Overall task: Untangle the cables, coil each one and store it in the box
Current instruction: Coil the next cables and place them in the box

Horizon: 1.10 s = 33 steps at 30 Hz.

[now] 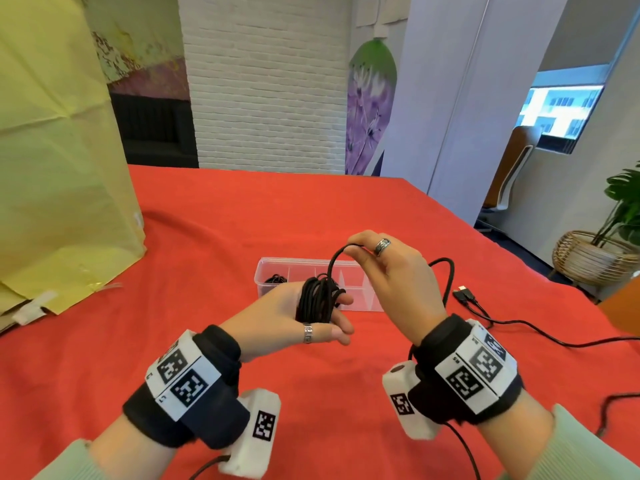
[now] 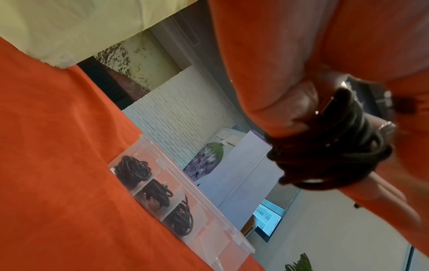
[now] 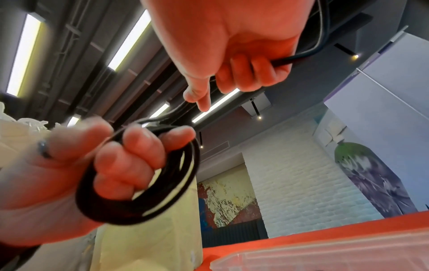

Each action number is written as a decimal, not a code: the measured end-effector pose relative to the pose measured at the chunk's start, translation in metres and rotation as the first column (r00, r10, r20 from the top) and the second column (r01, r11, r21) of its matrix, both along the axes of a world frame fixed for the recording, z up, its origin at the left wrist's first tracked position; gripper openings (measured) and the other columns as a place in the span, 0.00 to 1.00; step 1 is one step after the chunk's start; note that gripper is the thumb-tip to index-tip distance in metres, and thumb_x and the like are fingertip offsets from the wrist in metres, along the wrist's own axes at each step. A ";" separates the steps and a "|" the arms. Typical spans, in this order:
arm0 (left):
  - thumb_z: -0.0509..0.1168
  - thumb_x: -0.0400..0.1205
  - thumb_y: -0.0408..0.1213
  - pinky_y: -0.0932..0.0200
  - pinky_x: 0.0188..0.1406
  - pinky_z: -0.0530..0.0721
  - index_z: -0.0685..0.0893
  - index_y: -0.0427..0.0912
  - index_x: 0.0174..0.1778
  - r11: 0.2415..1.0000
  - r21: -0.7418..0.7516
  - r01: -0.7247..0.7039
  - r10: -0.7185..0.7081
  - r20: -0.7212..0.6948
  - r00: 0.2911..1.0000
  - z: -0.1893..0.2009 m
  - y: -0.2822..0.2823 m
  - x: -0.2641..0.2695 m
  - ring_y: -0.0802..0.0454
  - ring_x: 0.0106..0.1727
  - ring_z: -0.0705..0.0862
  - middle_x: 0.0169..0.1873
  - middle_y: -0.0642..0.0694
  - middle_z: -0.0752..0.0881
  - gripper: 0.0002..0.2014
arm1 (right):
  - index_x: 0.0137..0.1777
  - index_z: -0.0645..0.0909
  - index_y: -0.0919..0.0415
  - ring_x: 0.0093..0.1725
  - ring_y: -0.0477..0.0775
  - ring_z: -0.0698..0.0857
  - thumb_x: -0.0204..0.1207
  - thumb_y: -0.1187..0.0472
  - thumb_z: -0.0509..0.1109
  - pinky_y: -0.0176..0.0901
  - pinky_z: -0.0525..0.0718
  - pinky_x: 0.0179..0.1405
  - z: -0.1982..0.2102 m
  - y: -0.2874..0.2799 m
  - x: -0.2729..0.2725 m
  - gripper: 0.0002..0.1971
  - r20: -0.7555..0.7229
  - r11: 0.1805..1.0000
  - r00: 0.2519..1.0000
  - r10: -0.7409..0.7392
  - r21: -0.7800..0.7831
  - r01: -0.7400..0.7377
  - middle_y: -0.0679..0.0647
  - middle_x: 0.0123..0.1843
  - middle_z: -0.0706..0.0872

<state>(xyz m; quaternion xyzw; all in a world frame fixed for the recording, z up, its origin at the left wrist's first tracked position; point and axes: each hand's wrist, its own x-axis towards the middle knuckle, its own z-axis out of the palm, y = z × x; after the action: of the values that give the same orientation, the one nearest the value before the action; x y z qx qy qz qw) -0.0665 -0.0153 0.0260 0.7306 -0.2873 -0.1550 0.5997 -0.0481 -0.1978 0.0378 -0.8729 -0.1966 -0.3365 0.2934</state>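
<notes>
A coil of black cable (image 1: 317, 301) is wrapped round the fingers of my left hand (image 1: 332, 320), which curl through the loops (image 3: 139, 201). Just above it my right hand (image 1: 360, 251) pinches the free strand (image 1: 334, 261) of the same cable; the rest arcs back past my right wrist (image 1: 446, 271). Behind both hands on the red cloth stands the clear divided box (image 1: 294, 260). In the left wrist view the box (image 2: 232, 232) holds three black coils, one per compartment (image 2: 133, 170) (image 2: 157, 192) (image 2: 181, 218). The compartments to their right show no cable.
Two cable plugs (image 1: 464, 294) lie on the cloth right of the box, and a black cable (image 1: 554, 337) runs from them toward the right table edge. A large yellow paper sheet (image 1: 52, 168) stands at the left. A potted plant in a basket (image 1: 595, 258) sits beyond the right edge.
</notes>
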 end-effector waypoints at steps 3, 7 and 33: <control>0.65 0.79 0.22 0.67 0.45 0.81 0.79 0.40 0.59 0.999 -0.030 0.019 -0.020 -0.014 1.000 -0.001 -0.003 -0.001 0.53 0.47 0.89 0.43 0.47 0.90 0.15 | 0.50 0.79 0.44 0.36 0.49 0.80 0.79 0.41 0.57 0.50 0.80 0.31 0.004 0.003 -0.002 0.13 0.028 0.999 0.999 -0.030 -0.022 0.031 0.47 0.36 0.82; 0.66 0.76 0.27 0.61 0.50 0.83 0.79 0.38 0.61 0.971 -0.222 0.084 -0.111 -0.116 0.987 -0.004 -0.004 -0.003 0.44 0.53 0.88 0.51 0.43 0.90 0.17 | 0.54 0.79 0.42 0.42 0.50 0.82 0.80 0.40 0.54 0.51 0.82 0.39 0.000 -0.001 0.003 0.15 -0.113 0.997 0.992 -0.052 -0.064 0.045 0.43 0.40 0.84; 0.59 0.84 0.28 0.67 0.65 0.75 0.74 0.53 0.66 0.858 -0.208 -0.470 0.511 0.441 0.738 0.012 0.022 0.036 0.69 0.62 0.80 0.58 0.61 0.84 0.18 | 0.57 0.74 0.54 0.48 0.59 0.81 0.86 0.54 0.53 0.48 0.74 0.52 -0.073 0.010 -0.041 0.10 -0.687 0.778 0.703 0.183 -0.336 -0.531 0.55 0.49 0.86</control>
<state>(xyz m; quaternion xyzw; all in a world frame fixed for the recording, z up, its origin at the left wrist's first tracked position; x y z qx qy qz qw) -0.0300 0.0070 0.0379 0.7697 -0.2304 0.2069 0.5583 -0.0893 -0.1878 -0.0354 -0.9201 -0.3427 0.1003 0.1606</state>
